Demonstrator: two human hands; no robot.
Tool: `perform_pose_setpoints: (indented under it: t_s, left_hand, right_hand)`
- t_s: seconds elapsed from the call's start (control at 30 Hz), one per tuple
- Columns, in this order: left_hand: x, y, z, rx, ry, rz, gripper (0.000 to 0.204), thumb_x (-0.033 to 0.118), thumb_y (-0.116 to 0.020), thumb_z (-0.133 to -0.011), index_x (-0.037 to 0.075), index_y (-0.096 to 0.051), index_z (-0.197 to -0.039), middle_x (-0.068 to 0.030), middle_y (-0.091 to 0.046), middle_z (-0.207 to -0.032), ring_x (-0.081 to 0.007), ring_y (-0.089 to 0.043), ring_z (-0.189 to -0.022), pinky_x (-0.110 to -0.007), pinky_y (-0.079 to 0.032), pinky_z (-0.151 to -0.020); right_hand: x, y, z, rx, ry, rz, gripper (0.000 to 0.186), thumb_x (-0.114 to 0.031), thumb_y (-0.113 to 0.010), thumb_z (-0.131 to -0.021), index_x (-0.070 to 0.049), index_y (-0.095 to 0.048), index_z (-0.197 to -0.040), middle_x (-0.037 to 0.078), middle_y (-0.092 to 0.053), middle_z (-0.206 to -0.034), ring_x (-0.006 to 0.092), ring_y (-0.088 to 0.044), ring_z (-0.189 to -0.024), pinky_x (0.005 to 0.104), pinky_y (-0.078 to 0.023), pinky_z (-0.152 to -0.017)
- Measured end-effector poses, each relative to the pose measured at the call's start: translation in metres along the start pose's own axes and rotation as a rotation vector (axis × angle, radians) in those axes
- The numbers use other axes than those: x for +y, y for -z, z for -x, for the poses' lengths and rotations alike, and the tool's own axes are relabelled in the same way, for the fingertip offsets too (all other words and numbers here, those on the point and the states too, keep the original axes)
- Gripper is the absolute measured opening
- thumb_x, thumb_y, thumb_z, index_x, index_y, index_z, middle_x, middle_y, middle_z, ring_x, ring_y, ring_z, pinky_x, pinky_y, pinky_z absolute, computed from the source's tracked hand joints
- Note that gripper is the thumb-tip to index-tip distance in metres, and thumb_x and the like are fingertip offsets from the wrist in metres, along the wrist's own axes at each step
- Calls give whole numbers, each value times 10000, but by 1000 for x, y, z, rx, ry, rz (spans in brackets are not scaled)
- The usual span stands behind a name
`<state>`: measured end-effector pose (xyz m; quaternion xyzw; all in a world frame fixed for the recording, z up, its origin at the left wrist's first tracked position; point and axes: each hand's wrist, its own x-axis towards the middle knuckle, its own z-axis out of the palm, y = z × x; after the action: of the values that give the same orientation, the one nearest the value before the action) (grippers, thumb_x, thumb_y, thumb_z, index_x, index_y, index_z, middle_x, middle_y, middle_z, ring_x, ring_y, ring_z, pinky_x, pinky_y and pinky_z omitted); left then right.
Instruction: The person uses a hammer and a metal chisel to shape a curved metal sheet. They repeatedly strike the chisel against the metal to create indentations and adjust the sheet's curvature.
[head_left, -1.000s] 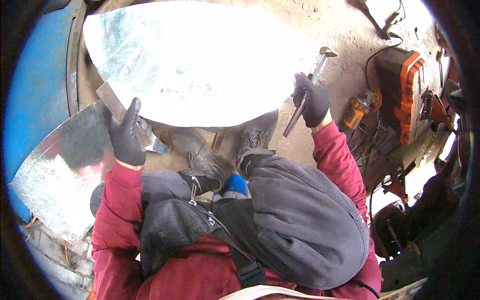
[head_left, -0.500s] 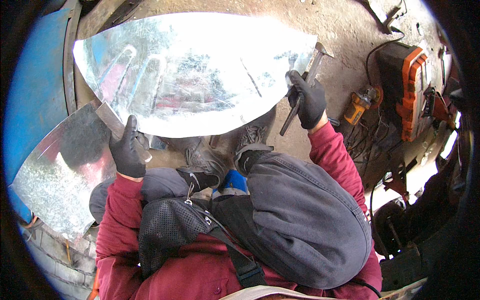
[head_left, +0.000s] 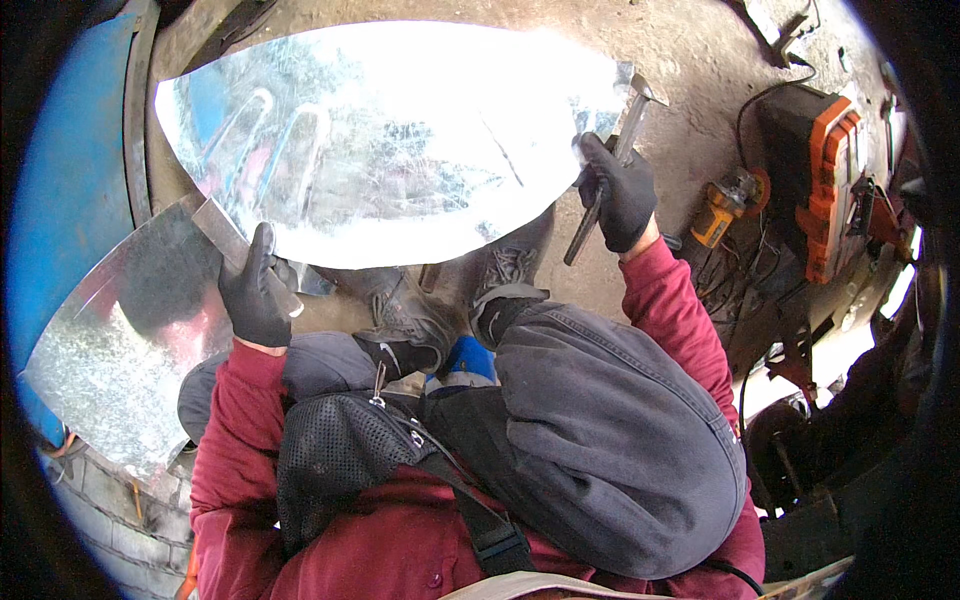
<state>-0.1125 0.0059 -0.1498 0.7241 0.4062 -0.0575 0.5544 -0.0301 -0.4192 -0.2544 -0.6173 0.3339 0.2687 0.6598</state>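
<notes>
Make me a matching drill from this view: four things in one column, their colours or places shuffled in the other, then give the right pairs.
Column one
1. hammer
2. flat metal bar
3. power tool
4. toolbox

Column two
A. dark, with orange edging
B. in the left gloved hand
C. yellow-bodied, lying on the ground
D. in the right gloved hand

Right pairs: 1-D; 2-B; 3-C; 4-A
</notes>
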Motion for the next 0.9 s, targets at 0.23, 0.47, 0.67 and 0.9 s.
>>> perform_pose_setpoints:
  t_s: [0.23, 0.47, 0.67, 0.9]
  left_hand:
    - [-26, -11, -53, -16, 281, -130, 221, 311, -725, -1002, 93, -737, -965, 50, -494, -619, -80, -489, -492, -264, -406, -468]
    - [-31, -14, -70, -49, 356, -226, 353, 421, -631, -1053, 78, -702, -1006, 22, -563, -683, -92, -540, -539, -283, -467, -511]
    - [-7, -47, -80, -279, -662, -519, 409, 305, -559, -1098, -43, -631, -1300, -78, -679, -1151, -126, -624, -992, -311, -520, -862]
    - [25, -136, -93, -411, -398, -280, 344, 325, -680, -1030, -8, -723, -1109, -87, -741, -938, -157, -676, -858, -319, -529, -797]
  right_hand:
    - [7, -8, -19, 58, 39, 85, 256, -268, -729, -988, -17, -693, -949, 77, -663, -662, 121, -551, -489, 278, -418, -467]
    - [16, -13, -37, 120, 27, 249, 314, -316, -764, -961, -20, -688, -885, 76, -662, -677, 133, -578, -515, 286, -436, -485]
    - [13, -17, -39, 65, -26, 309, 333, -328, -763, -956, -3, -730, -1022, 64, -688, -760, 131, -613, -579, 295, -466, -501]
    - [14, 8, -9, 259, 150, 404, 380, -301, -720, -993, -25, -720, -1254, 9, -683, -838, 83, -569, -701, 290, -480, -651]
